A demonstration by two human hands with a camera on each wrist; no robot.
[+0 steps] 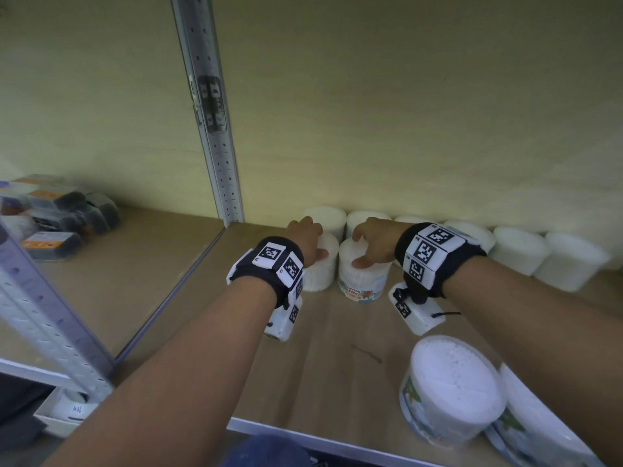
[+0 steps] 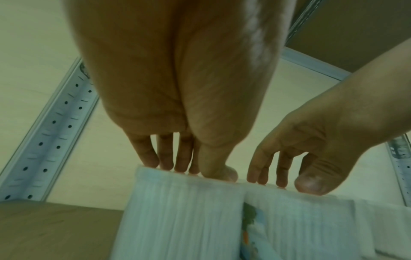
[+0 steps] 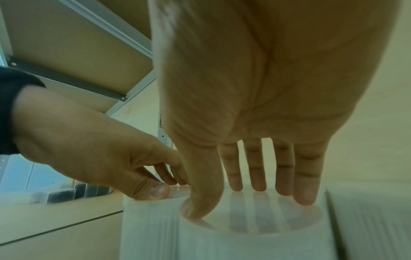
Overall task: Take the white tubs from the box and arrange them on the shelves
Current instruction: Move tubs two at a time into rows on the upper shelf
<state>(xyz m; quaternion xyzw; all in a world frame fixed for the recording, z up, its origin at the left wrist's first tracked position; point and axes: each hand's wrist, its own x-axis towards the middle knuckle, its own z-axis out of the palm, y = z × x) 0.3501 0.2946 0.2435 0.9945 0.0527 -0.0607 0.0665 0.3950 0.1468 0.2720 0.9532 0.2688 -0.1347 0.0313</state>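
Observation:
Two white tubs stand side by side on the wooden shelf (image 1: 337, 348), just in front of a back row of white tubs (image 1: 519, 246). My left hand (image 1: 308, 237) rests on the lid of the left tub (image 1: 320, 274), with straight fingers (image 2: 164, 158) and thumb touching its top edge (image 2: 177, 211). My right hand (image 1: 371, 241) rests on the right tub (image 1: 362, 279), which carries a cotton-buds label. Its fingertips (image 3: 258, 181) and thumb touch the lid (image 3: 255, 228). Neither hand wraps a tub.
Two more white tubs (image 1: 451, 389) lie on their sides at the shelf's near right. A perforated metal upright (image 1: 209, 106) divides this bay from the left one, where dark packs (image 1: 60, 214) are stacked. The shelf's metal front edge (image 1: 303, 439) runs below my forearms.

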